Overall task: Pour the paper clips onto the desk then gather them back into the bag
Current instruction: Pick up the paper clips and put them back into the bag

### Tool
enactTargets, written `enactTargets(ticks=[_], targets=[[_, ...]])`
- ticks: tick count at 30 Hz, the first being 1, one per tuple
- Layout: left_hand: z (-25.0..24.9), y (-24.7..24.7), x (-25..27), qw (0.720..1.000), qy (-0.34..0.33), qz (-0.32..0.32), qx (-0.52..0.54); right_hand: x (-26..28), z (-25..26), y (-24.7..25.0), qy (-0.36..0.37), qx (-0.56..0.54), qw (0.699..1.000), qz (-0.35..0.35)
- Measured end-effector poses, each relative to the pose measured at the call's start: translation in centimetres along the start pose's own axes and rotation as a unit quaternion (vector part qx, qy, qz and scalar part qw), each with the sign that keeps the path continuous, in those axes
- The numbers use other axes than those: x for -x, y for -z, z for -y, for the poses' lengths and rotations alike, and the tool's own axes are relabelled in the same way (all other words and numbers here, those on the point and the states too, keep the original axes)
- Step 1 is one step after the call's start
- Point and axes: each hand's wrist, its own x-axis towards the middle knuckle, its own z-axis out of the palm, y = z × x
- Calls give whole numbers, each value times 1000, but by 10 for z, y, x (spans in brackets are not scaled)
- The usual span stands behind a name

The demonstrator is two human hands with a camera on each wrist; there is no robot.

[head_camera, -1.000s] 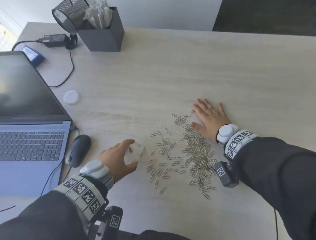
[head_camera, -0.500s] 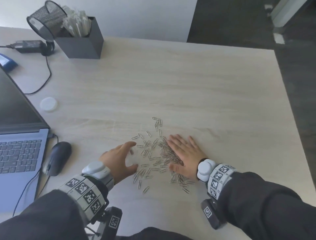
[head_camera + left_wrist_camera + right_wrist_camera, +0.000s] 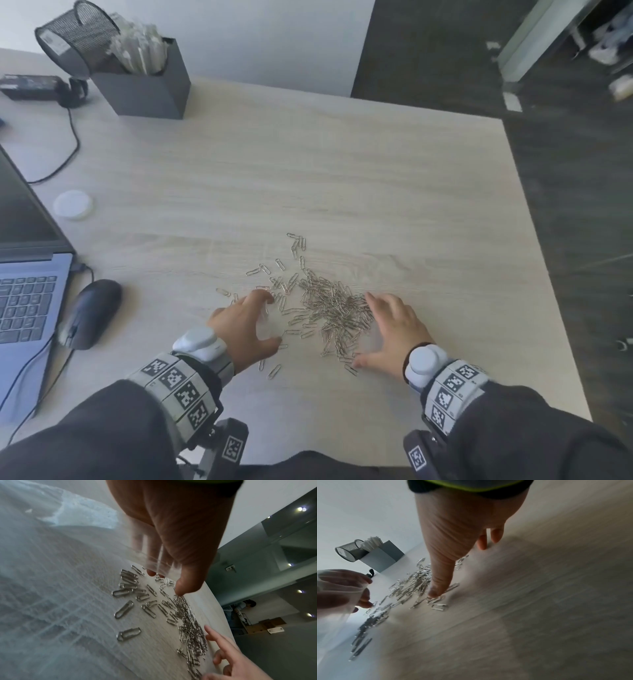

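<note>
The laptop (image 3: 24, 274) is cut off at the left edge, and motion blur smears the paper clips (image 3: 412, 585) in the right wrist view.

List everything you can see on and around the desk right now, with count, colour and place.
paper clips: many, silver, heaped between the hands, strays toward the left
bag: one, clear, in the left hand
desk: one, light wood
laptop: one, grey, left edge
mouse: one, black, beside laptop
lid: one, white, left
box: one, dark, far left
mesh cup: one, black, tilted on the box
left hand: holds bag
right hand: flat beside heap
</note>
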Motion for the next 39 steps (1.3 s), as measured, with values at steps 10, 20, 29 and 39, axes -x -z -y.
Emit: enactTargets(ticks=[10,20,29,39], targets=[[-21,-5,1,999,-24,6,22,-37,39,0,14,-96,995,-28],[-22,-7,0,998,4,-25,62,-40,32,3,-3,-146,989,-37],[-28,-14,-5,995,0,-31,93,-35,17,11,-75,-292,952,-56],[-43,-16,-5,994,-36,-17,99,-19,62,41,2,-402,915,-24]])
